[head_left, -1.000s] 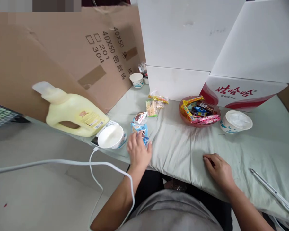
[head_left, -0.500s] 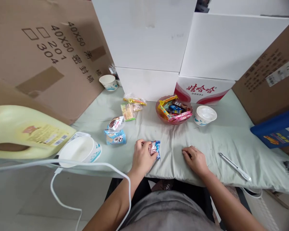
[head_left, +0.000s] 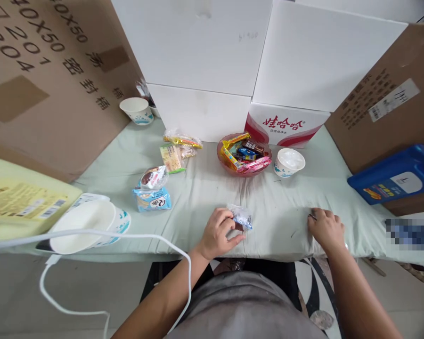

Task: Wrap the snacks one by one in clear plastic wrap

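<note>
I see a small wrapped snack [head_left: 240, 217] pinched in my left hand [head_left: 219, 233] at the worktop's [head_left: 275, 207] near edge; my right hand [head_left: 325, 229] curls over a pen. Behind, a carton [head_left: 56, 70] reads "40X50".

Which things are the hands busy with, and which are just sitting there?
In use:
left hand holding a small snack packet
right hand on a pen, mostly hidden

Lying about:
pink bowl of sweets
paper cup
blue snack bags
blue jug
</note>
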Available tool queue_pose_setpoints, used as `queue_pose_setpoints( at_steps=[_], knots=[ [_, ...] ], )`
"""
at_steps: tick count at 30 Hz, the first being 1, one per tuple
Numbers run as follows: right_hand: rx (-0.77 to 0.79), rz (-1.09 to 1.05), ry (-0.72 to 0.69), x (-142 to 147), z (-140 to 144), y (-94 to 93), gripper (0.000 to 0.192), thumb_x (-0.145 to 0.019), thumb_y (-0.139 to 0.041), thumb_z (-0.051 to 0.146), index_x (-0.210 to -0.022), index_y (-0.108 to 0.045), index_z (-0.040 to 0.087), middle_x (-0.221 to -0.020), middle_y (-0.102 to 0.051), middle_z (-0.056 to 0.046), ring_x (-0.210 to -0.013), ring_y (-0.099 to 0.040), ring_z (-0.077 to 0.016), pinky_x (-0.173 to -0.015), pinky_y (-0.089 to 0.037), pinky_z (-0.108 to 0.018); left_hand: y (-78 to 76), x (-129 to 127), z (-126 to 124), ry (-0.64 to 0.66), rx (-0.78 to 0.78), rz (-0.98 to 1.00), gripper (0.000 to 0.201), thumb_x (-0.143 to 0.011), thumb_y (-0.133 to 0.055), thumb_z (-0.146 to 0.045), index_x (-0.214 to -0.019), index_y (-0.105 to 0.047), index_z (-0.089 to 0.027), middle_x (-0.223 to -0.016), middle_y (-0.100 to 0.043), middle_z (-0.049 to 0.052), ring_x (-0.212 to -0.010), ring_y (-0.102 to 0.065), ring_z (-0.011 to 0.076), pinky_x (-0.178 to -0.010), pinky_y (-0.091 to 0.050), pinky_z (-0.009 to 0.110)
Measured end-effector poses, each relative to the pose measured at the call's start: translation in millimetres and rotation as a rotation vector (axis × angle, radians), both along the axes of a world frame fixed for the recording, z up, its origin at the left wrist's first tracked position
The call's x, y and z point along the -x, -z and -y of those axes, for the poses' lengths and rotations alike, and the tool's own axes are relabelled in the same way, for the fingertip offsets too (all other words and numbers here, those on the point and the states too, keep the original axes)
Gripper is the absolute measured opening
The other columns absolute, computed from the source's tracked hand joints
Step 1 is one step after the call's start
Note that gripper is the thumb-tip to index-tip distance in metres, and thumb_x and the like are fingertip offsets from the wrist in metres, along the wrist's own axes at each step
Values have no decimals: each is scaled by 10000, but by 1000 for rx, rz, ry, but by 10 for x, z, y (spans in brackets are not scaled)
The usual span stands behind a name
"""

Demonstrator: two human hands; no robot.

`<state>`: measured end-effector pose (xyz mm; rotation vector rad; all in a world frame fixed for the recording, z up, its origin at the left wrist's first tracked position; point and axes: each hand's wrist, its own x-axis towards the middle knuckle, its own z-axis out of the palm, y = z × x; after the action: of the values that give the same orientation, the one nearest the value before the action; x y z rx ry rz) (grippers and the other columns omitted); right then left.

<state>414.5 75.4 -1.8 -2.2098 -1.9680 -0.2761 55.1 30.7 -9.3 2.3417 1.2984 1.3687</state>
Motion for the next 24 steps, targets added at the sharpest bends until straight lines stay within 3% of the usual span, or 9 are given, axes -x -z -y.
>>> queue_pose_setpoints(
  at_steps=[2, 4, 7, 10, 13, 15, 17, 19, 24],
  knots=[
    [80, 42, -1, -49, -46, 8, 260, -831, -526, 250, -1021, -680, 161, -939, -660, -170, -860, -603, -309, -734, -466, -452, 0, 3, -15, 25, 2, 48, 261, -794, -692, -373, -770, -495, -204, -883, -550, 65, -879, -536, 217, -761, -505, 372],
    [75, -6, -107, 67, -94, 5, 230, -846, -499, 220, -983, -676, 169, -896, -651, -142, -822, -610, -269, -736, -473, -413, 4, -8, -41, 34, 20, 74, 220, -801, -692, -339, -864, -532, -203, -869, -578, 56, -871, -552, 211, -759, -513, 366],
    [-11, -223, -352, 479, -122, -54, 249, -899, -442, 217, -1034, -645, 169, -967, -626, -125, -861, -621, -236, -770, -503, -376, 15, -23, -68, 69, 48, 11, 215, -829, -646, -222, -1036, -588, -206, -962, -628, 68, -961, -585, 215, -844, -516, 389],
    [-45, -403, -643, 1002, -53, -182, 266, -956, -401, 221, -1115, -612, 183, -1029, -609, -113, -924, -623, -209, -805, -523, -341, 35, -21, -80, 78, 44, -55, 245, -858, -527, -84, -1014, -644, -232, -1015, -653, 56, -1108, -579, 220, -942, -488, 414],
    [5, -384, -917, 1443, 63, -306, 270, -970, -406, 195, -1142, -614, 202, -1031, -618, -97, -918, -612, -198, -794, -529, -325, 58, -13, -89, 36, 35, -53, 267, -880, -481, -62, -1005, -655, -221, -1060, -676, 53, -1170, -561, 229, -962, -486, 433],
    [41, -308, -1028, 1614, 111, -346, 284, -969, -406, 176, -1152, -620, 212, -1018, -628, -90, -920, -597, -209, -797, -526, -342, 64, -12, -91, 17, 46, -47, 263, -888, -477, -69, -1023, -652, -211, -1079, -686, 55, -1174, -561, 232, -960, -494, 441],
    [57, -263, -1028, 1648, 108, -341, 289, -965, -413, 168, -1151, -629, 215, -997, -633, -91, -915, -587, -219, -801, -524, -361, 55, -15, -88, 0, 73, -44, 260, -889, -477, -74, -1018, -657, -212, -1084, -691, 53, -1169, -563, 233, -971, -493, 452],
    [68, -251, -942, 1541, 57, -293, 294, -952, -423, 160, -1144, -638, 218, -994, -634, -93, -905, -589, -219, -793, -524, -362, 37, -20, -85, -1, 103, -43, 250, -888, -483, -88, -1007, -661, -218, -1097, -686, 54, -1167, -559, 235, -991, -485, 462],
    [109, -193, -613, 926, -127, -85, 275, -903, -449, 151, -1057, -670, 205, -970, -648, -89, -902, -603, -229, -790, -511, -363, 26, -26, -93, 51, 117, -6, 186, -848, -644, -260, -1022, -623, -198, -1107, -642, 92, -1157, -536, 262, -983, -491, 471]
  ],
)
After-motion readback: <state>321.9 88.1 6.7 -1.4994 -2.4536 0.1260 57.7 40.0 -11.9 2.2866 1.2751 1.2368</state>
